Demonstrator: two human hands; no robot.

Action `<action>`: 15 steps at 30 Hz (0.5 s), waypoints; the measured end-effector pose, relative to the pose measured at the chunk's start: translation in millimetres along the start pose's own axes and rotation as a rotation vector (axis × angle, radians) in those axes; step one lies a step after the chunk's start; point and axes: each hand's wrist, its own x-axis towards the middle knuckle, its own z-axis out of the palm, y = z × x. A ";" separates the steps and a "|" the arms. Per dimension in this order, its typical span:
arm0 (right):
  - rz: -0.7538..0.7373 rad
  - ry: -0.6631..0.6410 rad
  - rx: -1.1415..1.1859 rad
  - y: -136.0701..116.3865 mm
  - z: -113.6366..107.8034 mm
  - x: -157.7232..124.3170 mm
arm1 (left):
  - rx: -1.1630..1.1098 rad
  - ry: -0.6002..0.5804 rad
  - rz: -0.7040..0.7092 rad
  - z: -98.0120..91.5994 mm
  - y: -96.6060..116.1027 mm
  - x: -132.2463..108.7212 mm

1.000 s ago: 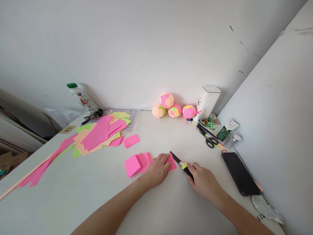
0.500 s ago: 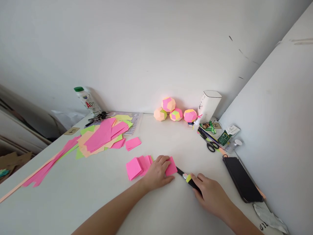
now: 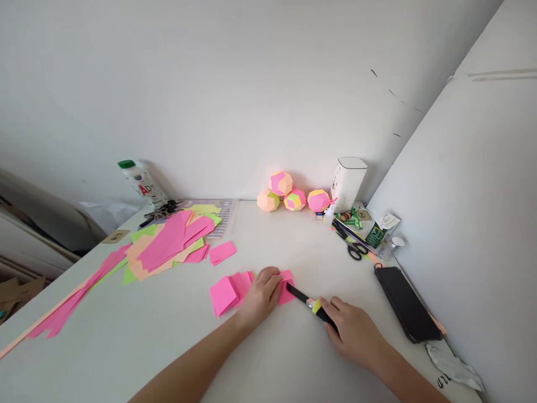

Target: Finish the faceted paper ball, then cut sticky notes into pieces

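Note:
My right hand (image 3: 354,330) is wrapped around the black and yellow handle of a utility knife (image 3: 322,313). Its long dark blade reaches left, the tip lying over a small pink piece of paper (image 3: 287,295). My left hand (image 3: 262,294), fingers bent and close together, grips that paper at its left side and covers part of it. Just left of this hand lie fanned stacks of pink paper squares (image 3: 224,295), with a bit of green showing behind them. A separate pink paper piece (image 3: 223,253) rests farther back.
Pink, peach and green sheets (image 3: 165,243) pile up at the left, near a bottle (image 3: 142,183). Several faceted paper balls (image 3: 280,183) sit against the wall beside a white container (image 3: 349,182). Scissors (image 3: 356,250), a small jar (image 3: 393,247) and a phone (image 3: 406,302) lie along the right.
The knife blade has moved from beside the pink paper's right edge to over the paper. My left hand stays on the paper. The whole view has shifted slightly.

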 end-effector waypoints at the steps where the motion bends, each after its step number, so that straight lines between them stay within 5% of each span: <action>1: 0.004 -0.001 -0.003 -0.7 0.0 0.1 | 0.071 0.047 -0.001 -1.7 -2.7 3.3; 4: 0.004 0.000 -0.003 -1.2 0.0 0.4 | 0.305 0.148 0.000 -2.5 -15.8 17.5; 7: 0.010 0.000 -0.015 -1.2 -0.6 0.6 | 0.408 0.117 0.001 6.7 -32.0 33.3; 13: 0.010 -0.017 -0.061 -4.1 -1.9 -0.4 | 0.361 0.115 0.003 13.6 -32.9 34.6; 15: 0.014 -0.014 -0.083 -5.1 0.1 -1.0 | 0.162 0.075 0.016 8.0 -22.3 25.8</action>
